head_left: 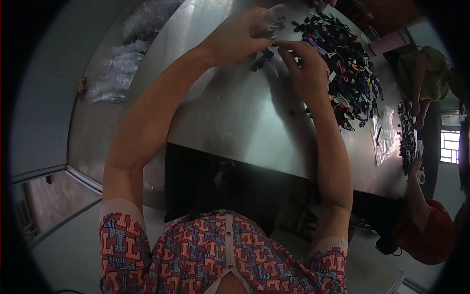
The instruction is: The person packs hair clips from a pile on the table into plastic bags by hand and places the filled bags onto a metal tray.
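My left hand (245,36) is at the far part of the metal table, its fingers curled and partly blurred around something thin that I cannot make out. My right hand (307,68) meets it from the right. Its thumb and forefinger are pinched close to my left thumb tip, and whatever is between them is too small to name. A few dark clip-like pieces (264,59) lie just below the two hands. Right beside my right hand spreads a big heap of small plastic clips (350,73), mostly black with red, white, orange and blue ones among them.
Clear plastic bags (115,71) are piled on the left. Flat clear bags (385,134) lie right of the heap on the metal table (230,117). A pink cylinder (389,43) stands at the far right. Two other people work by a second dark heap (407,134).
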A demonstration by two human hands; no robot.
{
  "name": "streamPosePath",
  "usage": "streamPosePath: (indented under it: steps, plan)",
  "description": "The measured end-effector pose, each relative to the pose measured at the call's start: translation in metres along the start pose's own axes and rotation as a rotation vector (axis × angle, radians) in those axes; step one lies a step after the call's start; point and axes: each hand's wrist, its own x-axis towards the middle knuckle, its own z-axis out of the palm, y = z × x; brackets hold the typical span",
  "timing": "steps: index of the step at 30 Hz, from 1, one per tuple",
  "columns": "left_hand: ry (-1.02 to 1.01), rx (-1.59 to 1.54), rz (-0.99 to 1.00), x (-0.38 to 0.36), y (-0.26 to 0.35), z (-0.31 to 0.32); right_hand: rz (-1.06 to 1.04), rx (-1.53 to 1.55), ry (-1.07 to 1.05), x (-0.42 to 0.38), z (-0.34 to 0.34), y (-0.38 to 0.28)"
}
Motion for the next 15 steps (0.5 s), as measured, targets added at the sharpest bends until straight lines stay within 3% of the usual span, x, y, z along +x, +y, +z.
streamPosePath:
  steps: [2,4,7,9,15]
  plan:
    - [0.007,0.024,0.013,0.000,-0.002,0.000,-0.262,-0.341,-0.043,0.000,0.012,0.010]
    - [0.014,0.048,0.025,0.000,-0.003,0.001,-0.261,-0.401,-0.054,-0.001,0.014,0.012]
    - [0.026,0.083,0.047,0.001,-0.006,-0.004,-0.148,-0.406,-0.162,0.002,0.008,0.012]
    - [0.037,0.107,0.059,0.004,-0.008,-0.004,-0.022,-0.237,-0.228,0.001,0.001,0.009]
    - [0.077,0.180,0.094,0.005,-0.013,-0.005,0.055,-0.147,-0.173,0.000,-0.016,0.005]
